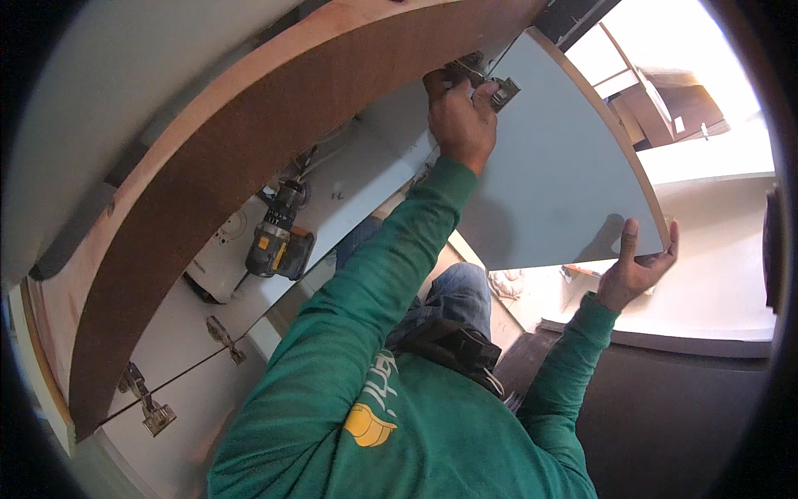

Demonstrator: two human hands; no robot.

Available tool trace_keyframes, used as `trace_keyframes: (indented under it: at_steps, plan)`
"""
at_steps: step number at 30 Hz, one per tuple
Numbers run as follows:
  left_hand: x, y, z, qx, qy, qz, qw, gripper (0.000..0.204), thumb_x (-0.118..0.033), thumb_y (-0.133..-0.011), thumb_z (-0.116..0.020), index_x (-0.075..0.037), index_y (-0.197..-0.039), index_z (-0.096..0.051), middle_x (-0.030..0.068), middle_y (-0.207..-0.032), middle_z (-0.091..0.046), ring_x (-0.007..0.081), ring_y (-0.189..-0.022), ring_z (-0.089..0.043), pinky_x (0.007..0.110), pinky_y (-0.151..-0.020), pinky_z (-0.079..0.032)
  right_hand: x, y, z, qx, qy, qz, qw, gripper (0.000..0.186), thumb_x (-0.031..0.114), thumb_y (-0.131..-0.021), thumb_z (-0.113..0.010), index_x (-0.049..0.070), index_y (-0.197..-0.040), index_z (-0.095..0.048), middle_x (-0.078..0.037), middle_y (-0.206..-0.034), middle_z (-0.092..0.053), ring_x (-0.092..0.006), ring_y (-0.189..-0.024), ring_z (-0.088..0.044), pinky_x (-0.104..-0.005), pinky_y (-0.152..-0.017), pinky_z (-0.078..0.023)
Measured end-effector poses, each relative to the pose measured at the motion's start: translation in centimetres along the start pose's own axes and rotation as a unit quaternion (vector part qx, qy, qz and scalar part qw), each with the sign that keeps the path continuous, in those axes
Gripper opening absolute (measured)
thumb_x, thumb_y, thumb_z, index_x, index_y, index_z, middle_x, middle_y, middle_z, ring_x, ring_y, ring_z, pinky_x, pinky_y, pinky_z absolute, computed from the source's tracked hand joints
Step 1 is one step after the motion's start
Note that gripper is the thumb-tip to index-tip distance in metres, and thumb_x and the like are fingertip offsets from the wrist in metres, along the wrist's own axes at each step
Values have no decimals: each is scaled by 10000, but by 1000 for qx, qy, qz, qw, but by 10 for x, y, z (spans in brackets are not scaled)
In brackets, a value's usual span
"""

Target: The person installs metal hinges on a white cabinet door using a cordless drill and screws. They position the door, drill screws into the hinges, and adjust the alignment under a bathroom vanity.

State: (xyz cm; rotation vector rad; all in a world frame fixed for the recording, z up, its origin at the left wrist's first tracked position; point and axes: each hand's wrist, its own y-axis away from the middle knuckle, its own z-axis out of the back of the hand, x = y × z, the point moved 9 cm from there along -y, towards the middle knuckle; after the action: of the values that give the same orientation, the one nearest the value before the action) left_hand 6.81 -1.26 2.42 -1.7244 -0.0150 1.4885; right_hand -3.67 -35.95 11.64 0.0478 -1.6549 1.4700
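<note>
A light grey-blue cabinet door (553, 166) stands swung out at the upper right, beside the cabinet's thick brown side panel (249, 125). At the door's upper left edge is a metal hinge (504, 94), and my left hand (464, 123) is closed around it, thumb on the metal. Part of the hinge is hidden behind my fingers. Lower right, my right hand (636, 270) holds the door's bottom corner, thumb in front of the face and fingers past the edge.
Inside the cabinet, a cordless drill (281, 237) rests beside a white rounded object (218, 258). Two more hinges (150, 403) (224, 337) join panels at the lower left. A dark surface (673, 407) and a pale countertop (715, 224) lie to the right.
</note>
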Motion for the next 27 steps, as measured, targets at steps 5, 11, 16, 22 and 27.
trace_keyframes:
  at_steps: [5,11,16,22,27]
  plan:
    - [1,2,-5,27,14,3,1000,337,-264,-945,-696,53,-832,-680,259,-790,-665,423,-756,-633,494,-748,-481,65,-24,-29,106,361,175,910,506,302,-864,-850,18,-1233,-651,-175,-1192,-648,-319,-1129,-639,-446,-968,-503]
    - [-19,-4,12,-46,8,-62,997,303,-244,-935,-687,44,-844,-711,249,-788,-663,434,-756,-623,511,-760,-480,92,-42,-113,264,412,224,843,548,494,-857,-799,20,-1097,-667,-166,-946,-705,-324,-939,-697,-466,-887,-526]
    - [-10,-4,0,17,37,25,999,277,-235,-925,-681,22,-829,-719,248,-814,-675,445,-773,-617,513,-769,-482,109,-61,-205,297,358,218,858,619,546,-892,-728,-44,-1066,-656,-245,-862,-715,-423,-792,-728,-506,-725,-571]
    - [-16,0,-1,-28,-10,-31,999,260,-217,-910,-688,22,-812,-718,231,-748,-680,425,-689,-622,506,-698,-488,98,-72,-247,350,409,122,834,662,498,-912,-714,-129,-1106,-633,-287,-857,-716,-396,-820,-748,-485,-724,-596]
    - [8,1,-12,21,29,-17,999,348,-262,-940,-690,28,-748,-705,179,-684,-680,275,-584,-604,417,-611,-470,109,-56,-243,377,359,230,822,386,333,-952,-671,-46,-904,-726,-231,-821,-719,-357,-763,-743,-433,-694,-600]
